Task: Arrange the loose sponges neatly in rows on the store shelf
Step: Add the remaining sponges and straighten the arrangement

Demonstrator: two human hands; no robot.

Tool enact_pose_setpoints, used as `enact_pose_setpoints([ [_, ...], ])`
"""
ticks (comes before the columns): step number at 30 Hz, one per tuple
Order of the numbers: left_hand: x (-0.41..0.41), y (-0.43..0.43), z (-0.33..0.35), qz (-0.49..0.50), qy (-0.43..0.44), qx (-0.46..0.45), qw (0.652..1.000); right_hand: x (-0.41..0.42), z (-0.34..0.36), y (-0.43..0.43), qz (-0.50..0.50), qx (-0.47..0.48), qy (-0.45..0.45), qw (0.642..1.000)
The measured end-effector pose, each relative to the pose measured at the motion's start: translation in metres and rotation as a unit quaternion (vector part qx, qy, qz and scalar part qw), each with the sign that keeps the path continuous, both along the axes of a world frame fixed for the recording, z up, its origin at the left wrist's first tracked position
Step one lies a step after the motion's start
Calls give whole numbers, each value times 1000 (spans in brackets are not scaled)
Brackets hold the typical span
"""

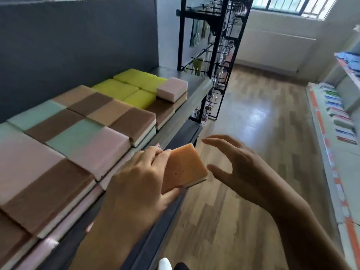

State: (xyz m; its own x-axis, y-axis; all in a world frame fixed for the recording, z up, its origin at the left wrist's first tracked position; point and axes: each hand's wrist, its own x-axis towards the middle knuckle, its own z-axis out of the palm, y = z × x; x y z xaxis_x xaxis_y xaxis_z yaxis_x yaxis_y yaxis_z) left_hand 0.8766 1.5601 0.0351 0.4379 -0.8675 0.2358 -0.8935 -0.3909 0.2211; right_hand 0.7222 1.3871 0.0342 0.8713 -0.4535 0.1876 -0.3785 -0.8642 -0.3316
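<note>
- Orange sponge [185, 168] is gripped in the left hand [140, 178], fingers curled over its far edge and thumb along its near edge, just off the shelf's front lip.
- Right hand [239, 168] hovers just right of it, fingers spread and gently curved, holding nothing.
- Shelf [196, 84] on the left carries tight rows of sponges [81, 129] in brown, pink and green, with yellow sponges [128, 86] farther along.
- To place it well, I would turn the sponge flat, line its long side up with its neighbours, and set it flush without nudging the rows.
</note>
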Motion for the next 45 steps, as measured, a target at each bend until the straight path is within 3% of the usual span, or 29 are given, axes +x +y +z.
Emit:
enact_pose_setpoints([
  [8, 38, -61, 13, 23, 5, -5, 1000, 64, 3, -81, 29, 4, -37, 999],
  [15, 56, -115, 14, 75, 6, -42, 996, 128, 0, -161, 141, 13, -72, 987],
  [23, 61, -168, 10, 202, 2, -64, 977, 199, -7, -237, 271, 5, -58, 961],
  [29, 63, -185, 12, 281, -21, -35, 959, 235, -13, -257, 354, -2, -66, 933],
  [34, 61, -194, 15, 324, -27, -16, 945, 256, -17, -265, 408, -36, -15, 912],
  [45, 57, -197, 15, 360, -38, 2, 932, 266, -28, -282, 443, -6, -48, 895],
])
